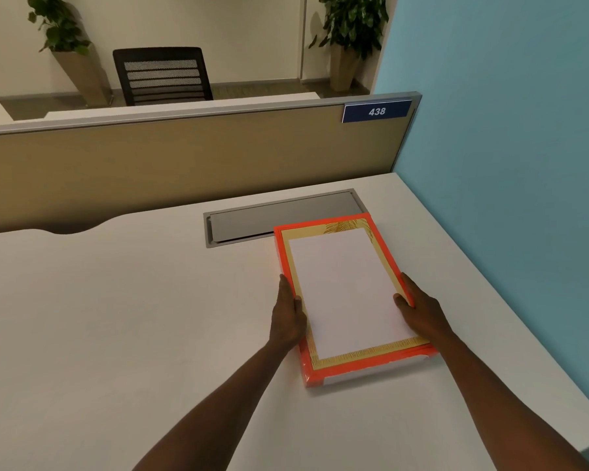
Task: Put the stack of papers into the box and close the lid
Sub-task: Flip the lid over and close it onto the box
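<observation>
A flat orange box (368, 370) lies on the white desk (116, 317), right of centre. Its upper face is yellow (354, 357) with an orange border. A white stack of papers (347, 290) rests flat on that yellow face, inside the border. I cannot tell whether the yellow face is the lid or the inside of the box. My left hand (288, 312) clasps the box's left side, thumb at the papers' left edge. My right hand (419, 309) clasps the right side, thumb resting on the papers.
A grey recessed cable tray (252, 222) is set into the desk just behind the box. A tan partition (184, 161) with a "438" sign runs along the back, and a blue wall (507, 164) closes the right side. A chair and plants stand beyond.
</observation>
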Demonstrator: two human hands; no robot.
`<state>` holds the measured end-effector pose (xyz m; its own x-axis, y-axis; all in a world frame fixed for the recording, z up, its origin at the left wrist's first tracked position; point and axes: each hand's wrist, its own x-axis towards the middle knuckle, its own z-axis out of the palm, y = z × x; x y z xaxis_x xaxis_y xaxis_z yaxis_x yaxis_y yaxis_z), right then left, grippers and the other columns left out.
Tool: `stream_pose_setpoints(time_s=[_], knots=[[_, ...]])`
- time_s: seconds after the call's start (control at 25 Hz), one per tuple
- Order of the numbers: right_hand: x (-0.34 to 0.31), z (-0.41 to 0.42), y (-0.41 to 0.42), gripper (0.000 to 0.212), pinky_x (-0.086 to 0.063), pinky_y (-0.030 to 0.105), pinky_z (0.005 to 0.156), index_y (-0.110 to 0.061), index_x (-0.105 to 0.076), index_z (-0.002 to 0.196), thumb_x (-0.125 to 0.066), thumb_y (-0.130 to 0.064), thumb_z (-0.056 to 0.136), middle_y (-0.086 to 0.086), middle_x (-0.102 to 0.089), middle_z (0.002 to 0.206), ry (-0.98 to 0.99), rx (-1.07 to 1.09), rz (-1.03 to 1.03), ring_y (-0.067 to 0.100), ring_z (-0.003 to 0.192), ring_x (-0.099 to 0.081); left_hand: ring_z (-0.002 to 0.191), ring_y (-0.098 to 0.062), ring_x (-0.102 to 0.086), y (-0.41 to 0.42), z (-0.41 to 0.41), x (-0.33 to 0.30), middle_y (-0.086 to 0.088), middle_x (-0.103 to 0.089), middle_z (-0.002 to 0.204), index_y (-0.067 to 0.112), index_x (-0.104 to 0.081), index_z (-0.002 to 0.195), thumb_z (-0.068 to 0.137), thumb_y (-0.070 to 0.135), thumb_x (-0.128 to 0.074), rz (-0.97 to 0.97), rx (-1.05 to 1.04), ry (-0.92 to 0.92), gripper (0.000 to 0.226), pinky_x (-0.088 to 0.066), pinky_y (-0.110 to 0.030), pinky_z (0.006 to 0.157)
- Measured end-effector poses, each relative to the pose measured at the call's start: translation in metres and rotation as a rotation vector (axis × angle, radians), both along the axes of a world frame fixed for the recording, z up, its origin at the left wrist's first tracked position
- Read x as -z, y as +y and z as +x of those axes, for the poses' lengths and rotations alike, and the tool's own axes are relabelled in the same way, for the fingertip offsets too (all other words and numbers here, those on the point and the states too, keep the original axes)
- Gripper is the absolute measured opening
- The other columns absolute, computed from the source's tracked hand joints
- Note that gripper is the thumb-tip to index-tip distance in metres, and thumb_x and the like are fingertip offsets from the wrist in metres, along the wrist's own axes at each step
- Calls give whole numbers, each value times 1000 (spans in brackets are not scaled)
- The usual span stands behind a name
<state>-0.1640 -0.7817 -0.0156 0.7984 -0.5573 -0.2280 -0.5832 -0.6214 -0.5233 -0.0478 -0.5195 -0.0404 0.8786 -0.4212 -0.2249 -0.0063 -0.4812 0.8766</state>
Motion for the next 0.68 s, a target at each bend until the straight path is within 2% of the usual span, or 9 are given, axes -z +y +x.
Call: stream_pose_setpoints(time_s=[0.12,0.16,0.36,0.68], knots=[[5,0,5,63,-41,45,109,-21,-16,158,-42,-36,103,16,-50,147,8,-17,-54,37,130,-52,159,-28,-16,-2,-1,4,-5,-9,173,12,7,162,110,23,-29,95,18,-85,64,-7,-53,129],[7,0,6,63,-42,45,108,-20,-16,158,-42,-36,103,16,-51,145,5,-20,-71,37,128,-53,159,-28,-16,-1,0,7,-5,-9,173,11,7,162,110,24,-28,105,30,-99,64,-6,-54,129],[7,2,8,63,-44,47,107,-19,-14,158,-42,-34,104,17,-52,143,21,-31,-114,36,126,-54,155,-33,-26,5,5,3,-9,-15,172,10,6,161,110,25,-29,100,81,-110,64,-24,-58,124],[6,0,9,63,-45,46,106,-19,-13,158,-41,-35,103,16,-51,144,38,-45,-126,35,127,-54,150,-35,-36,12,7,-12,-9,-16,171,8,12,160,110,26,-31,116,167,-88,69,-34,-57,120]])
